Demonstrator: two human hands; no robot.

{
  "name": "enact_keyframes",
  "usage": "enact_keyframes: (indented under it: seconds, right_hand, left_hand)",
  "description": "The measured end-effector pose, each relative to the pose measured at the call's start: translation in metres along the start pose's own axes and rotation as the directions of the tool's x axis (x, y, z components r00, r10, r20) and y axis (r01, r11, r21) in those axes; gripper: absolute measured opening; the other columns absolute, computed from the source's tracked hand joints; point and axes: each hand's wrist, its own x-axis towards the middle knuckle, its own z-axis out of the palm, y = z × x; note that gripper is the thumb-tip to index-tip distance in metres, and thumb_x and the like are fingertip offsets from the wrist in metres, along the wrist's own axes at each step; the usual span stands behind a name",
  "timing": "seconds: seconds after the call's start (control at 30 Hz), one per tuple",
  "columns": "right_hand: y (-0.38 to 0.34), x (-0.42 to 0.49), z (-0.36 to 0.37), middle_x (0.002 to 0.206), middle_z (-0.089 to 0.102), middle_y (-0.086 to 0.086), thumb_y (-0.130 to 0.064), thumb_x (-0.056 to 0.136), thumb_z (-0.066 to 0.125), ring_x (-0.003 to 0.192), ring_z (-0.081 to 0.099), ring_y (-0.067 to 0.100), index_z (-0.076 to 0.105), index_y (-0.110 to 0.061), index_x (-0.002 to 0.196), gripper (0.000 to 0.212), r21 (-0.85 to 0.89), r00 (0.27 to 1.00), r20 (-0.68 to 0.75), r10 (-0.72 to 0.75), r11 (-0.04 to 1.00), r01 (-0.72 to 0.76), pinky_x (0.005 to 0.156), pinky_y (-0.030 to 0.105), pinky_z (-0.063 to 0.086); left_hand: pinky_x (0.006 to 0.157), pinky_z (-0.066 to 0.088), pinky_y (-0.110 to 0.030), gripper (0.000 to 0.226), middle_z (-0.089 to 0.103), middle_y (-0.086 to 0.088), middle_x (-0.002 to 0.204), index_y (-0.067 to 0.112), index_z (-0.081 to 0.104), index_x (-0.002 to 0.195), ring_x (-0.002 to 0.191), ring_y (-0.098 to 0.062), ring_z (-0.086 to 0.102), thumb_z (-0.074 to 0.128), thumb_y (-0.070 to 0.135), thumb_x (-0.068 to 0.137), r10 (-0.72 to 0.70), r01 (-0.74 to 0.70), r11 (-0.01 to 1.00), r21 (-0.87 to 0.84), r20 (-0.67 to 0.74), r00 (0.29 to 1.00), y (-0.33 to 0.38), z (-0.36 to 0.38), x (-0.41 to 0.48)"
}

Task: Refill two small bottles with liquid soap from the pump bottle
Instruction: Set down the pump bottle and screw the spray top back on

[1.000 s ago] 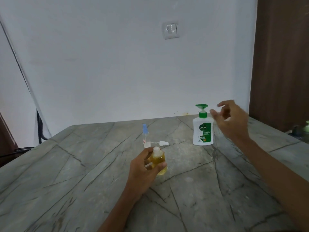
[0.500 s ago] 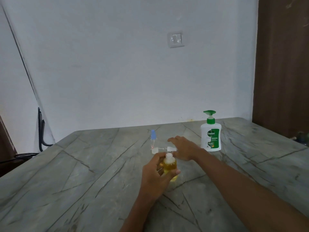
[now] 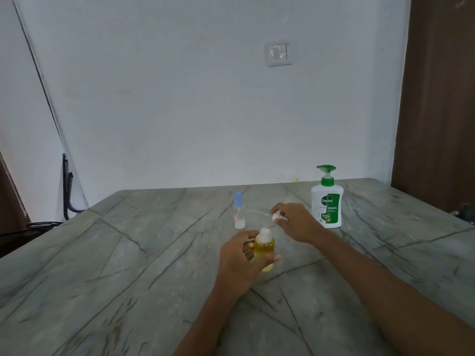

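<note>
Near a white wall [image 3: 180,111], veined grey table [image 3: 102,265] bears pump bottle [image 3: 326,206].

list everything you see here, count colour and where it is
small clear bottle of yellow liquid: 1, yellow, uncapped, in left hand, mid-table
small clear bottle with blue cap: 1, clear and blue, upright on table behind it
white spray cap with thin tube: 1, white, in right hand
white pump bottle with green pump: 1, white and green, upright, far right of table
grey veined stone table: 1, grey, foreground
white wall switch: 1, white, back wall
brown wooden panel: 1, brown, right edge
black frame: 1, black, left by wall
left hand: 1, grips yellow bottle
right hand: 1, holds spray cap
</note>
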Motion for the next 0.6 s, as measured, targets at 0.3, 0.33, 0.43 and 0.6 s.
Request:
enact_keyframes:
  seconds: [0.3,0.33,0.43,0.6]
  right_hand:
    - [-0.035,-0.081,-0.122,0.095,0.071,-0.016,-0.016,0.086,0.073,0.087,0.066,-0.002,0.071,-0.021,0.100,0.015,0.252,0.954,-0.296,-0.040,0.961,0.119,0.069,0.005,0.047]
    - [-0.041,-0.085,-0.131,0.096,0.071,-0.018,-0.014,0.086,0.072,0.089,0.066,-0.002,0.072,-0.021,0.097,0.013,0.258,0.952,-0.299,-0.064,0.955,0.145,0.069,0.005,0.046]
    - [-0.054,-0.091,-0.148,0.097,0.070,-0.020,-0.015,0.086,0.071,0.093,0.065,-0.004,0.071,-0.023,0.096,0.013,0.236,0.944,-0.296,-0.145,0.947,0.219,0.069,0.004,0.047]
    - [-0.064,-0.090,-0.147,0.098,0.071,-0.014,-0.014,0.086,0.072,0.090,0.065,-0.005,0.073,-0.018,0.099,0.014,0.173,0.930,-0.270,-0.251,0.937,0.303,0.072,0.004,0.047]
  left_hand:
    - [0.070,0.046,-0.005,0.048,0.064,0.024,0.093,0.042,0.056,0.100,0.089,0.014,0.060,0.085,0.036,0.062,-0.013,0.013,1.000,-0.012,-0.012,1.000,0.010,-0.001,-0.005]
    - [0.071,0.047,-0.005,0.048,0.064,0.024,0.094,0.042,0.057,0.101,0.090,0.013,0.060,0.084,0.037,0.062,-0.016,0.016,1.000,-0.012,-0.016,1.000,0.011,0.000,-0.005]
    - [0.073,0.047,-0.007,0.049,0.066,0.020,0.097,0.039,0.059,0.104,0.093,0.010,0.061,0.083,0.039,0.062,-0.010,0.010,1.000,-0.001,-0.013,1.000,0.012,0.000,-0.006]
    - [0.070,0.044,-0.001,0.052,0.060,0.029,0.094,0.029,0.061,0.112,0.089,0.021,0.055,0.083,0.036,0.066,0.001,-0.001,0.999,0.045,-0.007,1.000,0.012,-0.001,-0.007]
